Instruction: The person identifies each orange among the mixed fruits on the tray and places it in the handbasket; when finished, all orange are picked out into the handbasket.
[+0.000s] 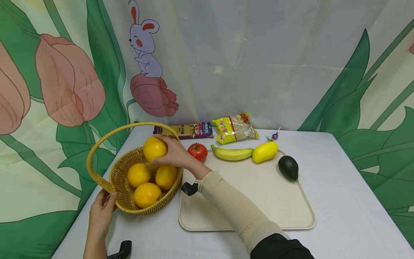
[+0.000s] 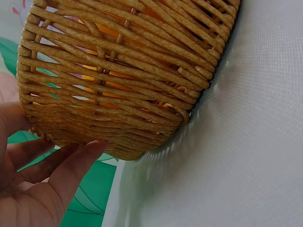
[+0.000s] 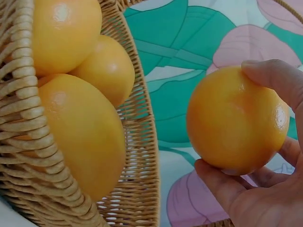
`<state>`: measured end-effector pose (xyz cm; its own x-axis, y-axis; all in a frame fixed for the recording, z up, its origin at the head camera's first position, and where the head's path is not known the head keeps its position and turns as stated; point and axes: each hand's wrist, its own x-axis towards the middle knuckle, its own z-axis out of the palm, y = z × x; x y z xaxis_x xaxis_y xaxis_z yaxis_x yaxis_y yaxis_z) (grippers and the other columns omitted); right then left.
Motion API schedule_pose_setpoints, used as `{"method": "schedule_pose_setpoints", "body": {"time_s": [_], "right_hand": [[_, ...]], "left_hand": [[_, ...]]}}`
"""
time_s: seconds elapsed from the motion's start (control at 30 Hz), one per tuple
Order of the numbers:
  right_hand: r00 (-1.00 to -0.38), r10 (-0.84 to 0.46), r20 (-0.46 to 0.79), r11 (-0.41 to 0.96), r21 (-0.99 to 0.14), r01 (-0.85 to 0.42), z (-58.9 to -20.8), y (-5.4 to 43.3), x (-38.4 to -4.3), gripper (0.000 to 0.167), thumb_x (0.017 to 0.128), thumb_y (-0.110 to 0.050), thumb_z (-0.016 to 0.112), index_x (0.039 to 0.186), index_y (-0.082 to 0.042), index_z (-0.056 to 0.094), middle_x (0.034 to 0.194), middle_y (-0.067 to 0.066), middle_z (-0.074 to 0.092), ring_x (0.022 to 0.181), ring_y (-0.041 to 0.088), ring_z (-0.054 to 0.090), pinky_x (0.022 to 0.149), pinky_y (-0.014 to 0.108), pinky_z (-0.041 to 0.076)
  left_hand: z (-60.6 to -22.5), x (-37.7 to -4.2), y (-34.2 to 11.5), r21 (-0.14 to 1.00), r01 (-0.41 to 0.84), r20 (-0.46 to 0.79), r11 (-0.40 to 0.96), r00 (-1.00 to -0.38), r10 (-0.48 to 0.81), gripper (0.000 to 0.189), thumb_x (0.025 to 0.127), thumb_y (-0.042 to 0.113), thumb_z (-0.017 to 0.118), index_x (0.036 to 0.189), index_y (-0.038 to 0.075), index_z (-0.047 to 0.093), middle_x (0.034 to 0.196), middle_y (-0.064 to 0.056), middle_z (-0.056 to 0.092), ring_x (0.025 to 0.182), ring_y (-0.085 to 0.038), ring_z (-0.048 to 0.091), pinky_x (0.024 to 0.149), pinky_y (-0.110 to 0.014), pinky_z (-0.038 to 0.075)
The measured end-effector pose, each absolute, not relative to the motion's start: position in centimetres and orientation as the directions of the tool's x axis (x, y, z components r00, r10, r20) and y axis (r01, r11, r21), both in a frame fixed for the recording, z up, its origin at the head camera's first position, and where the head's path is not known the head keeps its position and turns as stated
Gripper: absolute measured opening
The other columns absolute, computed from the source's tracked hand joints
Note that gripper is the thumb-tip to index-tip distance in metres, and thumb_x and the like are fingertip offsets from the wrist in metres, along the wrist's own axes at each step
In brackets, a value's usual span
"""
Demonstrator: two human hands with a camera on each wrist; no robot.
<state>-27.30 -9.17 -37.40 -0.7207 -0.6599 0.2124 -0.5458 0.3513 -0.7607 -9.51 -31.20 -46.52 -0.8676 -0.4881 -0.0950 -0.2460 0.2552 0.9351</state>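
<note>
A woven basket (image 1: 170, 196) with a tall arched handle (image 1: 91, 162) stands on the left of the table. Three oranges lie in it: a left one (image 1: 139, 175), a front one (image 1: 147, 195) and a right one (image 1: 166, 176). My right hand (image 1: 177, 153) holds another orange (image 1: 153, 149) over the basket's far side, thumb and fingers around it. In the right wrist view this orange (image 3: 234, 120) is apart from the others. My left hand (image 1: 101, 215) grips the basket's near left edge by the handle's foot; its thumb (image 2: 78, 163) lies against the weave.
Right of the basket lies a beige tray (image 1: 245, 201). Along its far edge are a tomato (image 1: 198, 152), a banana (image 1: 233, 154) and a yellow mango-like fruit (image 1: 265, 152); an avocado (image 1: 288, 168) is at its right. Behind lie a purple packet (image 1: 194, 130) and a yellow bag (image 1: 235, 128).
</note>
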Motion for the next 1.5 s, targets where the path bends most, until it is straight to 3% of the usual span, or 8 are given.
{"method": "schedule_pose_setpoints", "body": {"time_s": [0.37,0.77,1.1,1.33,1.5], "right_hand": [[-0.745,-0.646,0.165,0.420,-0.738,-0.528,-37.7,-10.9,-27.8,0.081,0.076,-0.035,0.078,0.144,-0.024,0.037,0.142,0.004,0.046,0.115,0.018,0.052,0.093,0.031,0.052],[-0.771,-0.634,0.063,0.471,-0.759,-0.450,-38.5,-12.2,-28.6,0.080,0.077,-0.035,0.076,0.145,-0.024,0.035,0.147,0.007,0.038,0.119,0.020,0.051,0.096,0.034,0.050],[-0.766,-0.642,0.000,0.495,-0.764,-0.415,-39.2,-12.6,-29.3,0.079,0.077,-0.033,0.076,0.145,-0.023,0.036,0.144,0.008,0.040,0.115,0.020,0.050,0.092,0.031,0.051],[-0.747,-0.663,-0.046,0.512,-0.756,-0.408,-40.3,-12.9,-29.7,0.078,0.077,-0.029,0.077,0.145,-0.021,0.038,0.151,0.007,0.034,0.139,0.024,0.033,0.109,0.041,0.041],[-0.738,-0.671,-0.063,0.538,-0.728,-0.426,-40.8,-13.3,-29.6,0.077,0.078,-0.028,0.077,0.144,-0.021,0.038,0.149,0.006,0.036,0.129,0.022,0.042,0.103,0.034,0.045]], "left_hand": [[-46.3,-9.6,-31.0,0.930,-0.257,-0.096,0.263,-0.859,-0.503,0.063,0.100,0.036,0.039,0.151,0.007,0.016,0.149,-0.025,0.032,0.089,0.023,0.043,0.071,-0.002,0.049],[-46.3,-9.6,-30.9,0.935,-0.231,-0.074,0.267,-0.868,-0.490,0.062,0.101,0.034,0.039,0.151,0.006,0.015,0.148,-0.028,0.030,0.085,0.026,0.042,0.070,0.000,0.048],[-46.2,-9.7,-30.8,0.933,-0.212,-0.045,0.289,-0.869,-0.493,0.061,0.101,0.032,0.040,0.151,0.005,0.017,0.147,-0.028,0.033,0.084,0.027,0.043,0.069,0.000,0.048],[-46.4,-9.7,-31.0,0.932,-0.225,-0.056,0.286,-0.865,-0.498,0.062,0.101,0.033,0.040,0.151,0.006,0.017,0.148,-0.028,0.032,0.084,0.027,0.042,0.069,0.000,0.048],[-46.4,-9.5,-31.0,0.934,-0.228,-0.064,0.276,-0.866,-0.496,0.062,0.100,0.034,0.039,0.151,0.004,0.017,0.148,-0.029,0.031,0.086,0.026,0.042,0.069,0.000,0.048]]}}
